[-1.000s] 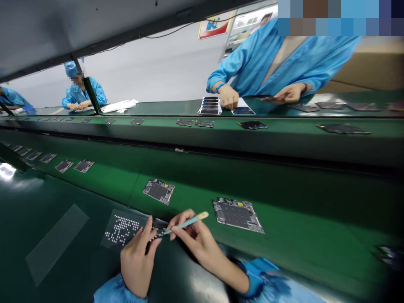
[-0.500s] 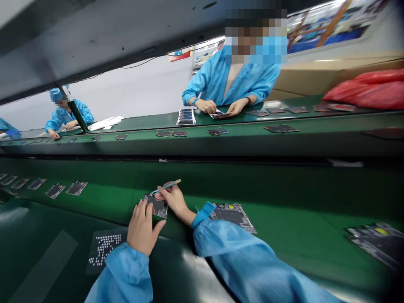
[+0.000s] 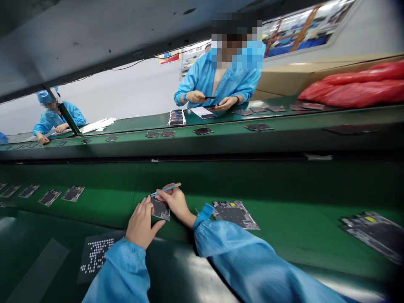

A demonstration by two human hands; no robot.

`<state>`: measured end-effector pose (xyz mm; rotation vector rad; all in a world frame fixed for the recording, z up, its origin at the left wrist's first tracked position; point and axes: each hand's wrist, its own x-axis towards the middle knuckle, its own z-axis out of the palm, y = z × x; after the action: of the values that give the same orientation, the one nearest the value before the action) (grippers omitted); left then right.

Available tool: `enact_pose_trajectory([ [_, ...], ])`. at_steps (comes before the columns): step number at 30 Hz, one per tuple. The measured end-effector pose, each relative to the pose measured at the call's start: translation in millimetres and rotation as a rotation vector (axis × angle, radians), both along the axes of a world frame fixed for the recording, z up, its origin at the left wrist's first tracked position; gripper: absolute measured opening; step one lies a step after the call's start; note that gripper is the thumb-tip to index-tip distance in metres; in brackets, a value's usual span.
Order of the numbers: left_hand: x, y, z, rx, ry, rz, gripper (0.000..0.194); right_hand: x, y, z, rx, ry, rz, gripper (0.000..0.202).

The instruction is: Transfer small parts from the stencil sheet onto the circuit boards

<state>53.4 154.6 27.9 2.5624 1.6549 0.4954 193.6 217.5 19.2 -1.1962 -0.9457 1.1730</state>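
Note:
A dark circuit board (image 3: 161, 210) lies on the green belt (image 3: 113, 206) between my hands. My left hand (image 3: 142, 223) rests at the board's left edge, fingers stretched forward and thumb apart, holding nothing. Pinched in my right hand (image 3: 174, 203) is a slim light-blue tool (image 3: 170, 187) with a pale end; its tip points at the board's upper left edge, partly hidden by the fingers. Another board with a yellow square (image 3: 236, 214) sits just beyond my right wrist. On the near surface at the lower left lies a clear sheet with white dots (image 3: 96, 254).
More boards (image 3: 73, 193) lie along the belt at the left, and one (image 3: 375, 235) at the far right. Across a raised green ledge (image 3: 126, 145), a person in blue (image 3: 217, 80) handles dark pieces. Red bags (image 3: 356, 90) are at the back right. A grey beam (image 3: 94, 38) hangs overhead.
The view has shifted slightly. My left fingers have drawn closer together near the board, while my right hand keeps the tool at its top edge. The person opposite has lifted a dark piece.

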Motion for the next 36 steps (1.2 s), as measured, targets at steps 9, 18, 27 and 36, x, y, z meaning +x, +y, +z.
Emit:
enact_pose_trajectory([
  [9,21,4,-2.8,0.011,-0.059,-0.002,0.04,16,-5,2.6,-0.011,0.063,-0.111,0.028],
  [18,-7,-38,16.2,0.051,-0.126,0.108,0.037,37,-40,54.4,-0.061,0.356,-0.021,0.027],
  [27,-62,-119,-18.2,-0.009,0.005,0.422,0.063,6,-81,64.0,-0.145,0.476,0.268,0.037],
  [36,-59,-126,-16.6,0.039,-0.014,0.37,0.069,-35,-93,29.6,-0.075,0.38,0.452,0.04],
])
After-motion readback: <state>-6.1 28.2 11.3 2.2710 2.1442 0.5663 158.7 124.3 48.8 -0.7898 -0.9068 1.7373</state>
